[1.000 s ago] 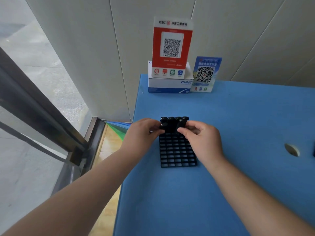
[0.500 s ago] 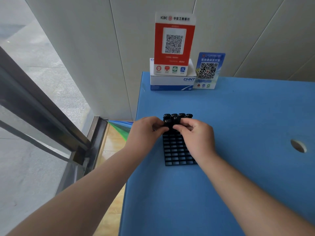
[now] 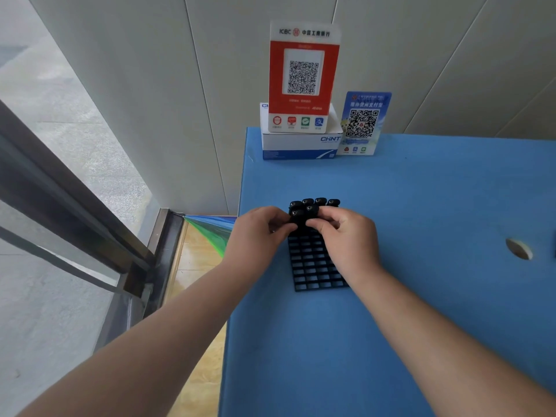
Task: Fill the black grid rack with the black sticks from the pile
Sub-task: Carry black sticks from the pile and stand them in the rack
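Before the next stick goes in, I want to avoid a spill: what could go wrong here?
1. The left hand and right hand pinch at the second row of black sticks, close against the four upright ones in the far row; a slip might knock those over.
2. The black plastic grid rack lies loose near the left edge of the blue table; a sideways push could slide it toward that edge.

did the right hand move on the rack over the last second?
No. The right hand still pinches a stick at the grid rack's far end, covering the same right-side cells; only the camera shifted.
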The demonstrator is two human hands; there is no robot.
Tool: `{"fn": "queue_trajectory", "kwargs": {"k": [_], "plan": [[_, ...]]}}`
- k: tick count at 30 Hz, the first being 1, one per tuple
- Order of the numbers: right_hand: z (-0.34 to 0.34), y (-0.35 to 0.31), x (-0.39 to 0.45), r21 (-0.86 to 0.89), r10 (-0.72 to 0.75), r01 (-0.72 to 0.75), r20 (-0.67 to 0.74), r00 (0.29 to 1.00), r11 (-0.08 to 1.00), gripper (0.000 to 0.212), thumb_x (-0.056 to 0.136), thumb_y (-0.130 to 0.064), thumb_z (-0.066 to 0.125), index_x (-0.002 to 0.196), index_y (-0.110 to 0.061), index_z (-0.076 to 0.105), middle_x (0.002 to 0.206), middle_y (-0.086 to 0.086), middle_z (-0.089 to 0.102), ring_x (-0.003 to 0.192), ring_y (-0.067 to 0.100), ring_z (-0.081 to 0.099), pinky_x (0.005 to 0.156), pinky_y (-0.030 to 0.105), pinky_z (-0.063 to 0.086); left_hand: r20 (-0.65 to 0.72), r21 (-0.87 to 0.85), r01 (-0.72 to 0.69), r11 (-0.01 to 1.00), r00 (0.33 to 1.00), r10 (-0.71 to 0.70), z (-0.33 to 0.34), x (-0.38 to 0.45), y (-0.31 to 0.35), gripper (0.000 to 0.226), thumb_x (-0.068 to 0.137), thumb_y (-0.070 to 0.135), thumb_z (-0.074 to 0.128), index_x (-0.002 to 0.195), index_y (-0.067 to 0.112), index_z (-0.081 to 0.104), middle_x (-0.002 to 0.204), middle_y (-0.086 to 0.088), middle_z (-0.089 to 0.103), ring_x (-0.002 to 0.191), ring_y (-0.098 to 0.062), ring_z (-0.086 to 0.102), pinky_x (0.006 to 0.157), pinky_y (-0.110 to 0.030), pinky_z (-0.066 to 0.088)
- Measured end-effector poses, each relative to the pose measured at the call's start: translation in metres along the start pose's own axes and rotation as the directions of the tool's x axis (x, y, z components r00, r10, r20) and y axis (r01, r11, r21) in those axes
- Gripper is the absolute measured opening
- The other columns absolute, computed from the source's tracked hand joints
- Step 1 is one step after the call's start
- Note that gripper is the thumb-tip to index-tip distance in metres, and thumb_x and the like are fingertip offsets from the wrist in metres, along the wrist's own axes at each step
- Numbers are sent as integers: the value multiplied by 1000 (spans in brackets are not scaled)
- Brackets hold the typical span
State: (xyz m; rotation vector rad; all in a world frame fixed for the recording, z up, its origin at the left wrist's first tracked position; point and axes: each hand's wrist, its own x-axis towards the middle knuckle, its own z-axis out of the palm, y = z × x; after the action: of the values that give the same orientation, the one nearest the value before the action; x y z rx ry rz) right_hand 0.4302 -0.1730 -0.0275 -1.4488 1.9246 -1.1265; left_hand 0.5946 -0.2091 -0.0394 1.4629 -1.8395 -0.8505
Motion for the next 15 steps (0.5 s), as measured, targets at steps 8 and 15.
{"fn": "queue_trajectory", "kwargs": {"k": [8, 15], "plan": [[3, 2, 1, -27, 5, -5, -12, 1000, 1000, 16, 84, -20, 77, 100, -24, 80, 91, -12, 77, 89, 5, 70, 87, 30, 55, 3, -8, -20, 1000, 1000, 20, -1, 0, 0, 8, 84, 26, 77, 89, 23, 72, 81, 11, 70, 77, -5, 65, 74, -23, 53], [5, 3, -1, -104, -5, 6, 7, 1000, 995, 10, 86, -21, 76, 95, -23, 79, 86, -13, 75, 80, 1, 68, 78, 21, 54, -1, -17, 31, 999, 1000, -31, 1, -1, -1, 7, 84, 27, 77, 86, 25, 70, 80, 12, 69, 77, -2, 64, 69, -12, 46]]}}
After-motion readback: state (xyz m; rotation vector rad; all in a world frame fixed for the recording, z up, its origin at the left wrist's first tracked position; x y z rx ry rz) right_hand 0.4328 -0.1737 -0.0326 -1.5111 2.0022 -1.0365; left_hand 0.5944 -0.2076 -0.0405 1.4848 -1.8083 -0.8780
